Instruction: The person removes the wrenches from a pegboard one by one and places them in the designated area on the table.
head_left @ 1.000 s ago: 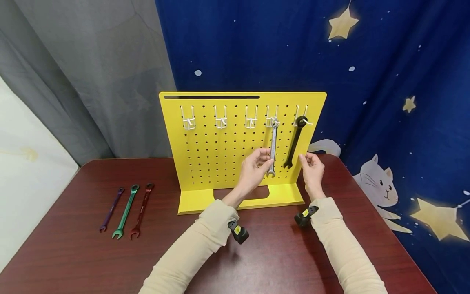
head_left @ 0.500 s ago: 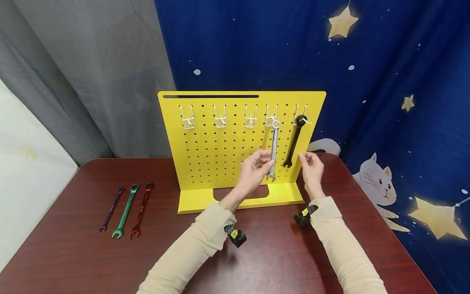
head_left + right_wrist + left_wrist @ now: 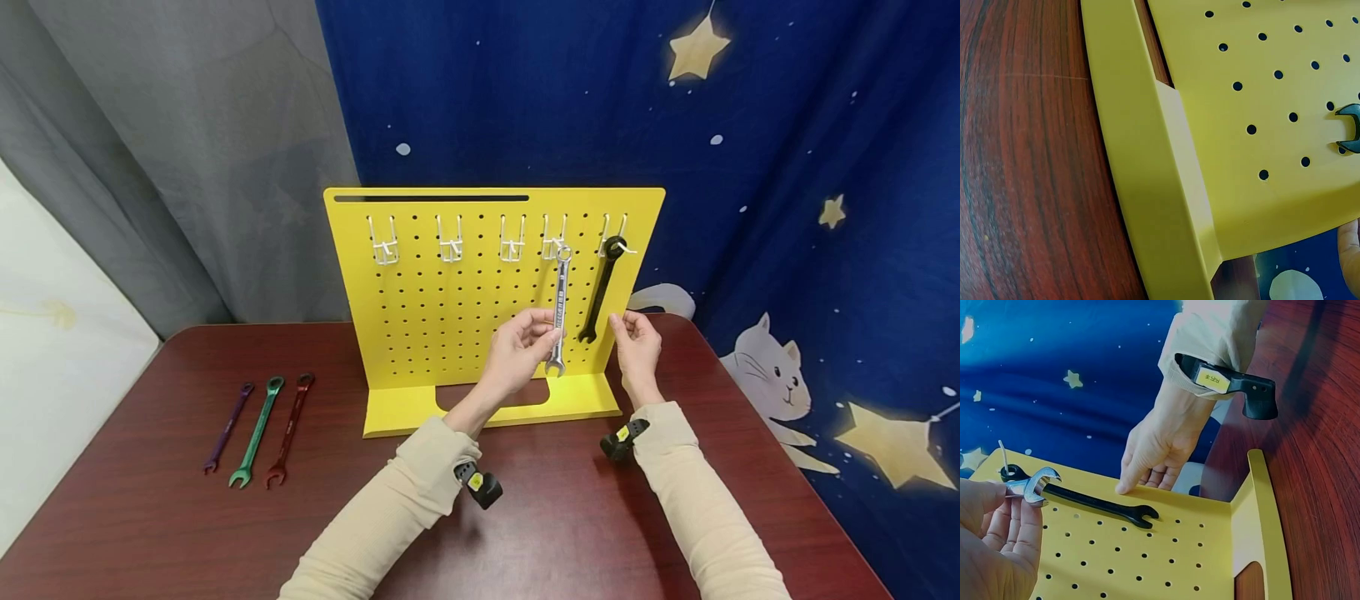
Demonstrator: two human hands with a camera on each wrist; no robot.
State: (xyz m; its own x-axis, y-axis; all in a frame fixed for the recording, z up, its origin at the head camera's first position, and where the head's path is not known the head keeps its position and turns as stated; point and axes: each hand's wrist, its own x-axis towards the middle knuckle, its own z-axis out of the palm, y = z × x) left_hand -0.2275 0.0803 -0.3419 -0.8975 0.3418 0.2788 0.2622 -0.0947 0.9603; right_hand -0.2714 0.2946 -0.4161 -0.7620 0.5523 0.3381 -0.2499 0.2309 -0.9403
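Note:
My left hand (image 3: 517, 354) pinches a silver combination wrench (image 3: 561, 300) near its open end, thumb in front. It stands nearly upright before the yellow pegboard (image 3: 442, 325). Its ring end is close to the fourth white hook (image 3: 553, 245); whether the tip enters the ring I cannot tell. A black wrench (image 3: 600, 292) hangs by its ring on the rightmost hook (image 3: 628, 249). At the board's right edge, my right hand (image 3: 639, 350) holds on, thumb at the edge and curled fingers behind, as the left wrist view shows. Only a bit of that hand (image 3: 1349, 256) appears in the right wrist view.
On the dark red table (image 3: 150, 517), left of the board, lie a purple wrench (image 3: 228, 429), a green wrench (image 3: 257, 433) and a red wrench (image 3: 289, 429). Three more white hooks line the board's upper left, among them the far-left hook (image 3: 386, 250). Curtains (image 3: 525, 92) hang behind.
The silver wrench's ring has shifted slightly right and down from the fourth hook, and my left wrist has drawn back a little to the left. My right hand stays at the board's edge.

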